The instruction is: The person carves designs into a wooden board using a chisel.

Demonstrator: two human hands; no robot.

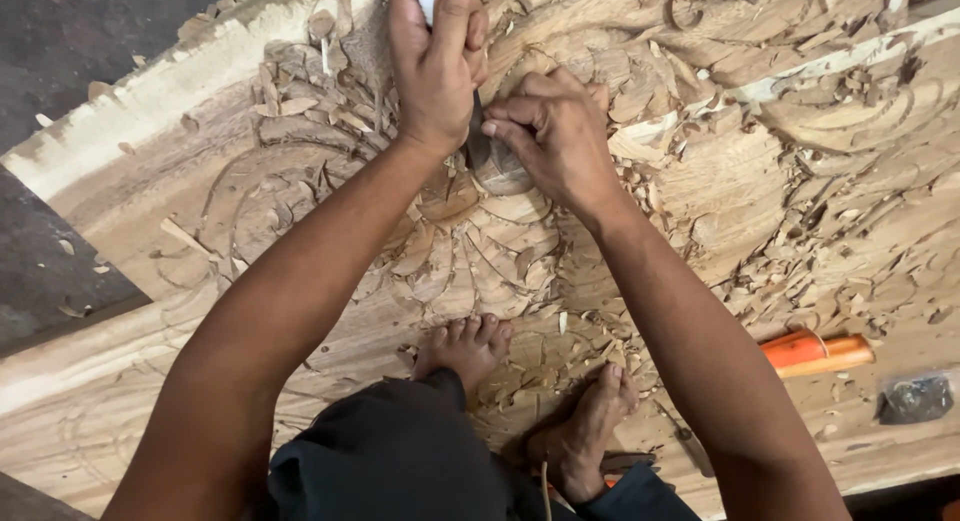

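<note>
Left hand: grip wrapped tight around the pale handle of a chisel, near the top edge of the view.
Right hand: fingers pinched on the chisel's dark blade, just beside the left hand, low against the wood.
Chisel: upright, tip set into the carved wooden panel at the centre of a petalled flower relief.
Panel: large, pale brown, cut with scrolls and leaves, strewn with wood chips.
Feet: bare, resting on the panel among the chips.
Orange handle: lying on the panel, lower right.
Small dark packet: shiny, crumpled, right of the orange handle.
</note>
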